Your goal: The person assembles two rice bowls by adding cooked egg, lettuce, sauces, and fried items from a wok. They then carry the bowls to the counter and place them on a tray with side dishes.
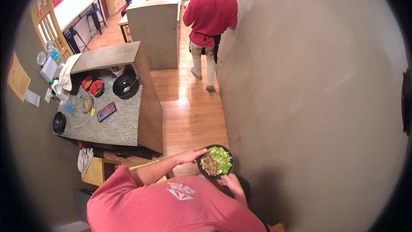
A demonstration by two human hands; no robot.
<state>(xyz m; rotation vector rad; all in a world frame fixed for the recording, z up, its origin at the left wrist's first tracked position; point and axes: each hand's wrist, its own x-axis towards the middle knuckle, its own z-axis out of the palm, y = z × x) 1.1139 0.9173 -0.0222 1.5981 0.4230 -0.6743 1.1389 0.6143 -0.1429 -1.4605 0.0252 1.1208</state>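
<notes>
A dark round bowl [232,156] of food is held level in front of my body, gripped at its rim by both hands. Chopped green lettuce [222,160] fills its far and right side, and browned meat [209,164] lies on the near left. My left hand [191,156] is closed on the left rim, thumb on top. At the near right rim my right hand [232,183] grips with the thumb over the edge. The fingers under the bowl are hidden.
On the left, a grey counter [122,124] carries a phone [107,111], a large black bowl [125,87], small red bowls [97,88] and a cloth [67,73]. A person in a red shirt [211,17] walks ahead along the wooden-floored passage [176,103]. A plain wall [309,81] borders the right.
</notes>
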